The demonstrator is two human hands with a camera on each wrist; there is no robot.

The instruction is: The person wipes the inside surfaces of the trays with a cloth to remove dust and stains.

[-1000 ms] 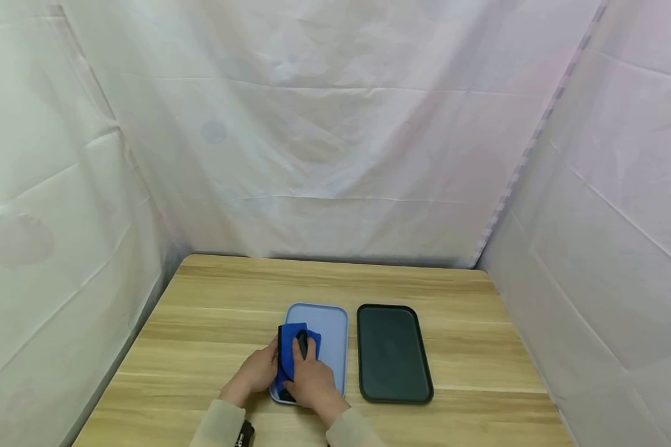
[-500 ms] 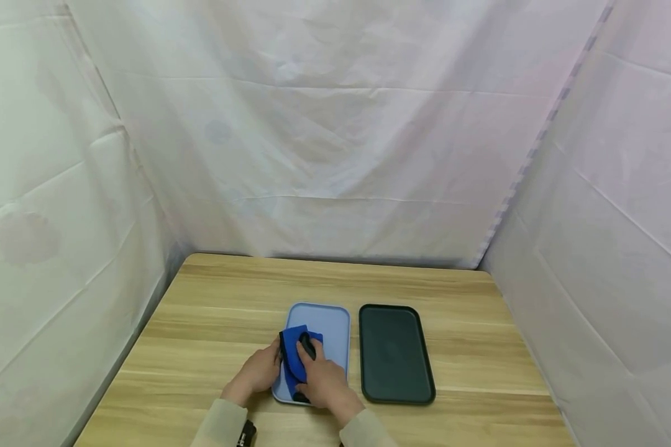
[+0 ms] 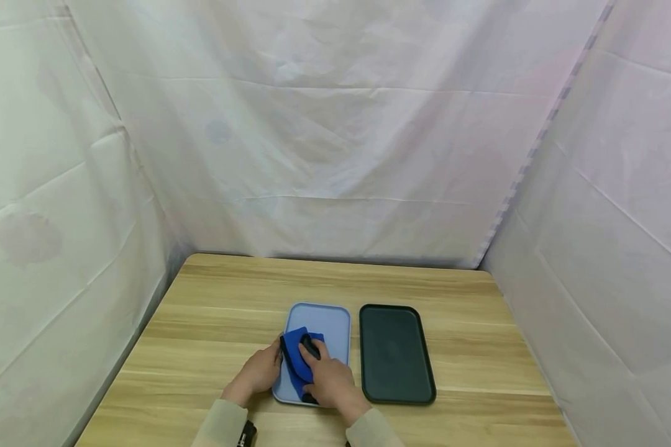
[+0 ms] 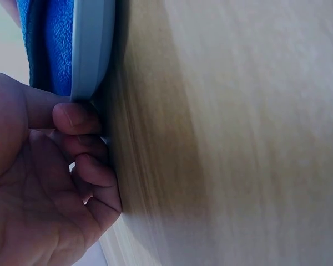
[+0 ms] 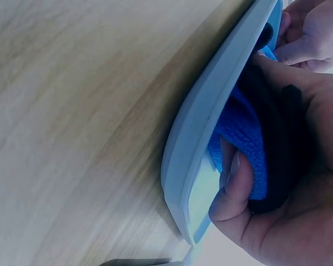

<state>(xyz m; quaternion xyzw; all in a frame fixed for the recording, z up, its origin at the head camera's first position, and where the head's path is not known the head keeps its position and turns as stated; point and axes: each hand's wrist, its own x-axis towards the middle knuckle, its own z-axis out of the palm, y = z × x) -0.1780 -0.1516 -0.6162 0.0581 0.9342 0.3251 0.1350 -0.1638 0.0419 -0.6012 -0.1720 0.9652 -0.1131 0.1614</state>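
On the table a light blue tray (image 3: 332, 326) lies with its long side pointing away from me. My left hand (image 3: 260, 370) pinches its left rim, fingertips curled at the tray wall (image 4: 93, 50) in the left wrist view. Over the tray's near left part lies a folded blue terry cloth (image 3: 295, 344) with black edging and a rounded black part (image 3: 310, 347) on top. My right hand (image 3: 332, 379) grips the cloth from the right; its fingers curl round the blue fabric (image 5: 244, 138) and the black band (image 5: 275, 149) in the right wrist view. The palm hides part of the cloth.
A dark green tray (image 3: 396, 354) lies just right of the light blue one, a narrow gap between them. Both rest on a wood-grain table (image 3: 218, 298). White curtains (image 3: 335, 143) stand behind the table and along both sides.
My right hand has slid slightly to the right, drawing the blue cloth with it and turning it at a slant. The left hand stays at the tray rim.
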